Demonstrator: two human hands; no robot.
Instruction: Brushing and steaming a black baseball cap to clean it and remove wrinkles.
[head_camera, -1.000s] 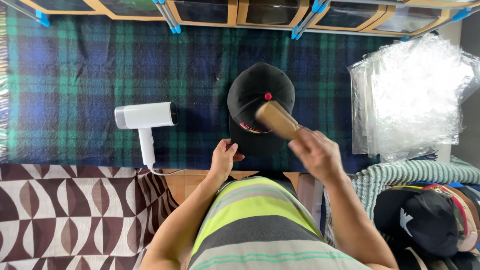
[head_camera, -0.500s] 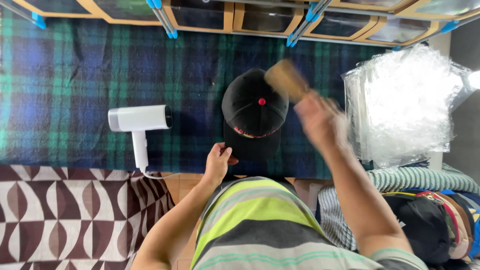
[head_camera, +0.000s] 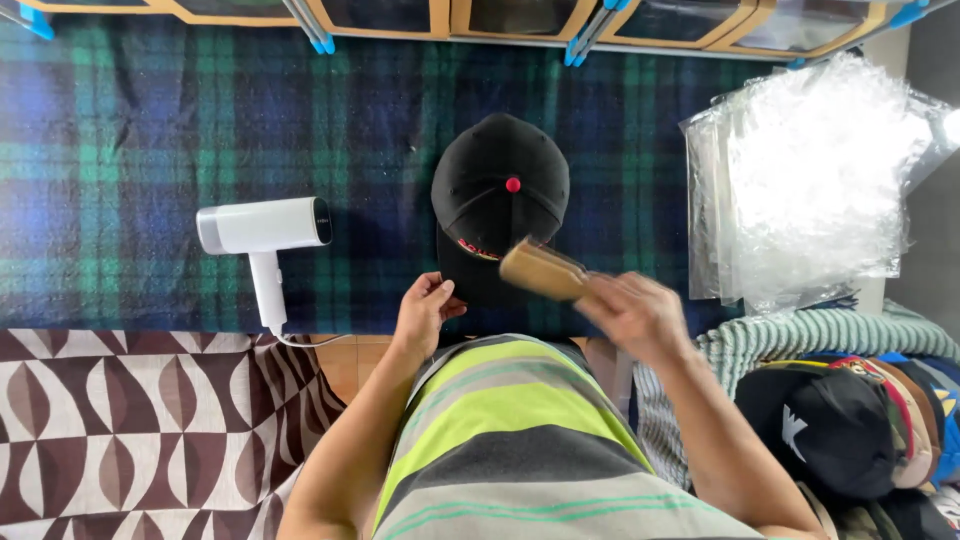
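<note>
A black cap with a red top button lies on a blue and green plaid cloth, its brim toward me. My left hand pinches the near edge of the brim. My right hand grips a wooden brush, blurred, over the right side of the brim.
A white handheld steamer with a cord lies left of the cap. A stack of clear plastic bags sits at the right. More caps are piled at the lower right. A brown patterned cloth covers the lower left. Wooden-framed bins line the far edge.
My right hand has swung the brush from beyond the cap's upper right back down to the brim. My left hand has kept its hold on the brim.
</note>
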